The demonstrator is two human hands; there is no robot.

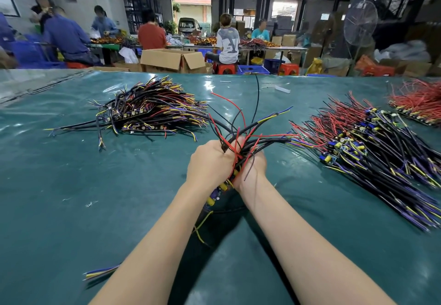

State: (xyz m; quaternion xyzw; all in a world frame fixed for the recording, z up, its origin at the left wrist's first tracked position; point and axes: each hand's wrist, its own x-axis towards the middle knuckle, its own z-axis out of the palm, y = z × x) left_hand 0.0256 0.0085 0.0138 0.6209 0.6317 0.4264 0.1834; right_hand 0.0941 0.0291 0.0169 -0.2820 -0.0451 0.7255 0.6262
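A wire bundle [267,142] is held above the middle of the green surface [119,197], its long axis running from circuit boards at 7 o'clock to fanned red and black leads at 1 o'clock. The left hand [210,161] and right hand [253,169] grip it, fingers curled tight around.

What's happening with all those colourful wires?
A person grips a bundle of wired little boards in both hands, left hand and right hand pressed together around it, above the green table. Its red and black wires fan upward. The left pile and the bigger right pile hold more of the same parts.
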